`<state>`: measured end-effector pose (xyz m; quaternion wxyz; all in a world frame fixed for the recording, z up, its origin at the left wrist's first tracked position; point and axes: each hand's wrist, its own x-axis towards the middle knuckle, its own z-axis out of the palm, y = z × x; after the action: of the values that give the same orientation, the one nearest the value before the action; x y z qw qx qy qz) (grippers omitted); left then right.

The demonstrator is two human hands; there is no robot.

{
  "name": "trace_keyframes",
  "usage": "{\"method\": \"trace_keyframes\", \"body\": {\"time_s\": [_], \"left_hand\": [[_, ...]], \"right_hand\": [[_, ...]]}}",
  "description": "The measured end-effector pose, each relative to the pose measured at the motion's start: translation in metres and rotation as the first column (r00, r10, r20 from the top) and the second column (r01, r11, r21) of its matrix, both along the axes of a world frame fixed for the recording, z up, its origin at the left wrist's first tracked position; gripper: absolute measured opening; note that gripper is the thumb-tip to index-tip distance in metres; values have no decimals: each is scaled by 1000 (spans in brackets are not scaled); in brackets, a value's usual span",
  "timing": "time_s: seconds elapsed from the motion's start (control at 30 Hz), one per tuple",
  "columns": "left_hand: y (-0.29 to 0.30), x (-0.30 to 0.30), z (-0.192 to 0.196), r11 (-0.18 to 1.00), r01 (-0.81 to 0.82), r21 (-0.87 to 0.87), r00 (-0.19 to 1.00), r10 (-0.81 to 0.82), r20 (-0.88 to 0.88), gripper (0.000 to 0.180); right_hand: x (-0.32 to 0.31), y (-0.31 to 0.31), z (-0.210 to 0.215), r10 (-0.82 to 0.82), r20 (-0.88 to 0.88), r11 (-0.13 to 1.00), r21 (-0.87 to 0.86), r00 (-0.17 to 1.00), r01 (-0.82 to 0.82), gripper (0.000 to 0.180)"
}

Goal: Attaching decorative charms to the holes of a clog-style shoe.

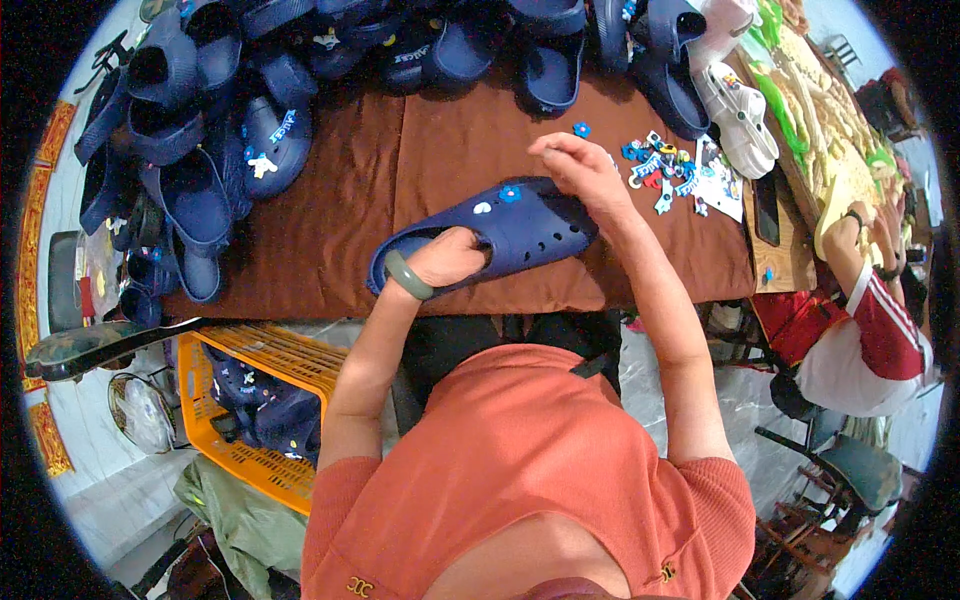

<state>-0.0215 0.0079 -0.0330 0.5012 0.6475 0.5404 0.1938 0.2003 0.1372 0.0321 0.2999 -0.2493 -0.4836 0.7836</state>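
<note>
Basically mid-decorating: left hand (447, 262) wrapped around the heel end of a navy clog (490, 235), holding it just above the brown counter (330, 220). Right hand (580, 172) pinched shut over the toe end; can't tell if a charm is in that grip. Two charms (496, 200) already seated on top. Looks like the charm-fitting step. Next probably calls for lining a piece up over a hole and pressing firmly. Loose charm pile (665, 168) near on the right.

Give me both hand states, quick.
Left hand: closed on the heel end of the blue clog.
Right hand: fingertips pinched together above the clog's toe; whether it holds anything cannot be told.
</note>
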Motion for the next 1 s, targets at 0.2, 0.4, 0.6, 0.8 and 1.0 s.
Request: {"method": "trace_keyframes", "body": {"time_s": [0.2,0.4,0.6,0.8,1.0], "left_hand": [[-8,10,46,994,-85,75,995,89,-50,28],[-7,13,44,982,-142,126,990,141,21,28],[-6,7,16,957,-168,235,984,179,-26,24],[-5,10,44,991,-106,79,994,104,35,26],[-7,12,59,994,-98,57,988,104,-112,29]], "right_hand": [[-17,13,13,-45,558,413,766,829,-493,39],[-26,12,5,-34,615,409,728,788,-551,34],[-46,-22,7,-435,582,277,812,687,-514,26],[-38,-21,3,-410,522,278,853,748,-442,30],[-39,-24,6,-469,531,310,847,706,-431,36]]}}
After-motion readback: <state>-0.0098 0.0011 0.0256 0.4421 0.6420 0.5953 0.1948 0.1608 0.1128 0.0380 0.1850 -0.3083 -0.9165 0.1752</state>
